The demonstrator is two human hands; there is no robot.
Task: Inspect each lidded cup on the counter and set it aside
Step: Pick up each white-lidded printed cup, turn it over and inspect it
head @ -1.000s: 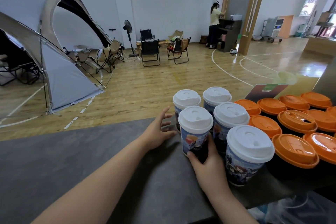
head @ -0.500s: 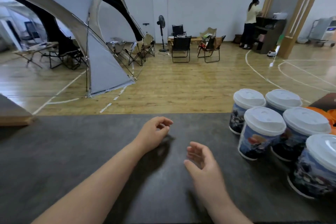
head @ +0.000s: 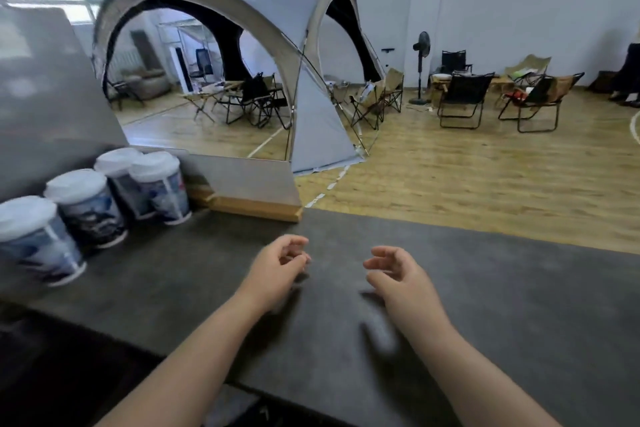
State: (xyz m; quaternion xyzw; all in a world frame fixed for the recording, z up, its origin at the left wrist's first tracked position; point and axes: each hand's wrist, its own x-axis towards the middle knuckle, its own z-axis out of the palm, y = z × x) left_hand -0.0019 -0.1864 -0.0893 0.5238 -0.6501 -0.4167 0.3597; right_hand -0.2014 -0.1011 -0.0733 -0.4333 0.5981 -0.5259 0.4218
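Swung left since half a second ago: white-lidded cups at the right of the earlier frame gone from view, a different cluster now at the far left. Both hands still empty and hovering over the counter (head: 519,305), closer together than before.

Left hand (head: 277,265) loosely curled, fingers bent inward toward the thumb, gripping nothing, just above the dark grey surface near the middle. Right hand (head: 398,274) just beside it to the right, fingers half open and pointing left, also gripping nothing. A gap of bare counter between the two. Both forearms bare, reaching in from the near edge.

Four lidded cups on the left side of the counter, well apart from the hands, all upright with white lids on and dark blue printed sides. Nearest cup (head: 33,239) at the left edge, partly cut off. Second cup (head: 85,208) just beyond it. Third cup (head: 117,180) and fourth cup (head: 161,187) farther back, side by side, close to a grey panel (head: 249,177) on a wooden base. All blurred, print unreadable.

Beyond the counter, a wooden floor with white lines, a grey dome tent (head: 270,10) at far left, folding chairs (head: 462,99) and a standing fan (head: 420,66) against the white wall.
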